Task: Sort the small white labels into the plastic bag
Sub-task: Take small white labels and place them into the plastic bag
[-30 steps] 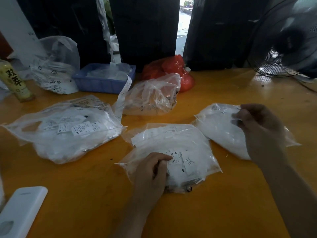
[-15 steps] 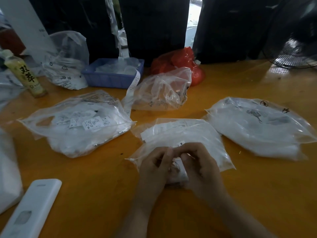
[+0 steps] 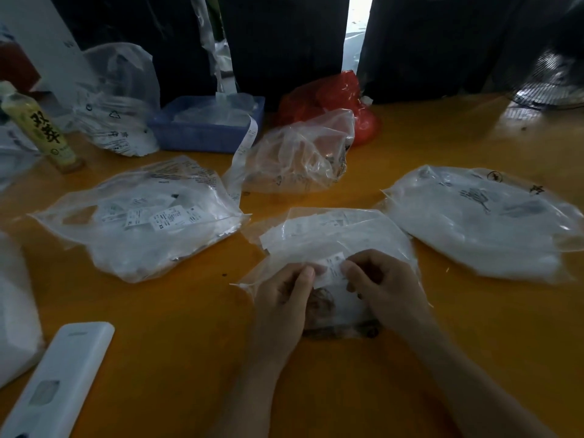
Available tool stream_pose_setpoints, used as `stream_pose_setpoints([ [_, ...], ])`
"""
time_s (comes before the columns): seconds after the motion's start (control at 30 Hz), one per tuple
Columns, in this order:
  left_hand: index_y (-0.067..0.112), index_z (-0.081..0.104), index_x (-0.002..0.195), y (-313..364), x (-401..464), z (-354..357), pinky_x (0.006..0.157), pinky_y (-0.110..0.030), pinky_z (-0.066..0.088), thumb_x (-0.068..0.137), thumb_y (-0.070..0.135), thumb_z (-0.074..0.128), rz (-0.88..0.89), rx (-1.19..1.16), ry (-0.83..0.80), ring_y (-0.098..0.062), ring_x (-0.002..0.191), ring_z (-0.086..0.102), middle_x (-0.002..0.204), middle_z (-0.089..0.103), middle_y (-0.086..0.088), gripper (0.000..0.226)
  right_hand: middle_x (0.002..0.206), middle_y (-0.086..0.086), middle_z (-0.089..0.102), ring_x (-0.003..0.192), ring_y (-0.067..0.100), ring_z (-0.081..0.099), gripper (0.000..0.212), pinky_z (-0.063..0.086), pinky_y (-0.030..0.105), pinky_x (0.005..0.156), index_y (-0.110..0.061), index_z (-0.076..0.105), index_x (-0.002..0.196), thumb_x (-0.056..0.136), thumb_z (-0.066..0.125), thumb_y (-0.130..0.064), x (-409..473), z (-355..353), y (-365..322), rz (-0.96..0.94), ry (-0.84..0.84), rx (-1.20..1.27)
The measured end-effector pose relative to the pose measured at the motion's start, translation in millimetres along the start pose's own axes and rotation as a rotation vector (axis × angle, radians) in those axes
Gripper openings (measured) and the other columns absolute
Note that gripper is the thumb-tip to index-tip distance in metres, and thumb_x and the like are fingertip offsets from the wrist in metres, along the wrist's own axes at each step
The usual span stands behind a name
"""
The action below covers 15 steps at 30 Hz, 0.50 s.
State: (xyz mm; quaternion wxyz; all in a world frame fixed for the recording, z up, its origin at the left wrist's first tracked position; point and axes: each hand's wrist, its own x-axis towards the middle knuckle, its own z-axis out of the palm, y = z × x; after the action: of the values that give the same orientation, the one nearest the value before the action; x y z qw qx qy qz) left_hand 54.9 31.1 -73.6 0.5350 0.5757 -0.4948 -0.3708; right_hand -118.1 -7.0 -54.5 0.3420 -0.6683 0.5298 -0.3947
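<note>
Both hands stay put, fingers pinching 1 papery label over crinkly bag.

Dim, soft frame; daylight glares through the rear gap, edges bend and blur.

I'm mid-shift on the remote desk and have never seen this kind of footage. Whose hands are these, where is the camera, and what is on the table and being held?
No machine here: a person works with two bare hands, filmed by one wide-angle camera worn on their head, looking down.

The left hand and right hand together pinch a small white label above the middle plastic bag on the orange table.

Around it lie a left bag of labels, a right bag, a crumpled clear bag, a red bag, a blue tray, a bottle and a white device.
</note>
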Motion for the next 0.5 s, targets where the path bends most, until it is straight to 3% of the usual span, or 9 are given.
stream_pose_setpoints([
  [0.1, 0.031, 0.08, 0.101, -0.6, -0.1, 0.9, 0.085, -0.014, 0.056, 0.106, 0.03, 0.061, 0.021, -0.02, 0.016, 0.005, 0.102, 0.071, 0.104, 0.077, 0.022, 0.02, 0.073, -0.008, 0.072, 0.064, 0.008, 0.068, 0.006, 0.053, 0.019, 0.059, -0.024, 0.068, 0.089, 0.095, 0.068, -0.027, -3.2, 0.6, 5.0, 0.03, 0.116, 0.144],
  [0.2, 0.027, 0.08, 0.103, -1.5, 0.9, 2.1, 0.089, -0.019, 0.059, 0.105, 0.026, 0.062, 0.014, -0.037, 0.032, 0.002, 0.102, 0.072, 0.105, 0.079, 0.018, 0.019, 0.078, -0.003, 0.073, 0.067, 0.013, 0.07, 0.01, 0.058, 0.025, 0.063, -0.024, 0.062, 0.096, 0.093, 0.07, -0.019, -6.7, 2.3, 10.7, 0.036, 0.187, 0.23],
  [0.27, 0.03, 0.081, 0.1, -1.8, 0.8, 2.3, 0.091, -0.023, 0.06, 0.105, 0.033, 0.062, 0.001, -0.057, 0.041, -0.002, 0.101, 0.074, 0.102, 0.08, 0.015, 0.02, 0.079, -0.003, 0.071, 0.068, 0.013, 0.07, 0.018, 0.056, 0.022, 0.061, -0.029, 0.058, 0.099, 0.096, 0.065, -0.012, -9.0, 4.7, 13.2, -0.006, 0.216, 0.215],
  [0.37, 0.033, 0.08, 0.101, -1.0, -0.3, 1.6, 0.088, -0.024, 0.061, 0.102, 0.042, 0.059, 0.002, -0.084, 0.049, -0.005, 0.1, 0.075, 0.102, 0.08, 0.012, 0.023, 0.087, -0.012, 0.066, 0.072, 0.009, 0.068, 0.032, 0.049, 0.014, 0.06, -0.029, 0.067, 0.097, 0.099, 0.055, 0.001, -12.0, 8.7, 13.3, -0.099, 0.208, 0.033],
  [0.43, 0.036, 0.08, 0.101, -0.6, -0.7, 1.6, 0.086, -0.021, 0.06, 0.101, 0.044, 0.058, 0.001, -0.076, 0.043, -0.003, 0.102, 0.073, 0.104, 0.079, 0.015, 0.024, 0.098, -0.015, 0.064, 0.079, 0.008, 0.068, 0.028, 0.05, 0.014, 0.065, -0.028, 0.07, 0.103, 0.101, 0.052, -0.006, -13.7, 9.5, 12.7, -0.12, 0.158, 0.04],
  [0.5, 0.037, 0.08, 0.101, -0.6, -0.2, 1.7, 0.084, -0.02, 0.06, 0.099, 0.047, 0.058, 0.0, -0.052, 0.026, -0.001, 0.104, 0.072, 0.105, 0.079, 0.017, 0.024, 0.103, -0.015, 0.064, 0.086, 0.009, 0.067, 0.024, 0.052, 0.016, 0.069, -0.024, 0.071, 0.111, 0.1, 0.051, -0.029, -15.2, 8.9, 8.7, -0.15, 0.088, 0.107],
])
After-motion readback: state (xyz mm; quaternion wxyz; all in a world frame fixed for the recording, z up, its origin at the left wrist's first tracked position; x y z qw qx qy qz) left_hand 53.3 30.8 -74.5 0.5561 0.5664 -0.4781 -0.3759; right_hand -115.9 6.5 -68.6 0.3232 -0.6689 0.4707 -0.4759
